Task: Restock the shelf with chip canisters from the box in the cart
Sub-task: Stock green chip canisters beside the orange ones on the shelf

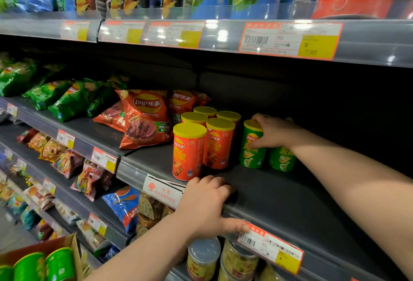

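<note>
Nearest, the box (71, 243) holds spare canisters (59, 264). Left hand (205, 207) hooks its fingers over the shelf (290, 202) lip, bracing. Deeper in, right hand (273, 132) grips the green canister (252, 155) at its top, upright on the shelf. It's likely light, stiff and slick-sided, so a mid-body hold beats the lid.

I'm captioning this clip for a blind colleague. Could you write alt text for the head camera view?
A person's right hand grips a green chip canister standing on a dark store shelf, beside a second green canister and five orange canisters. The left hand holds the shelf's front edge; more green canisters sit in a cardboard box at lower left.
</note>
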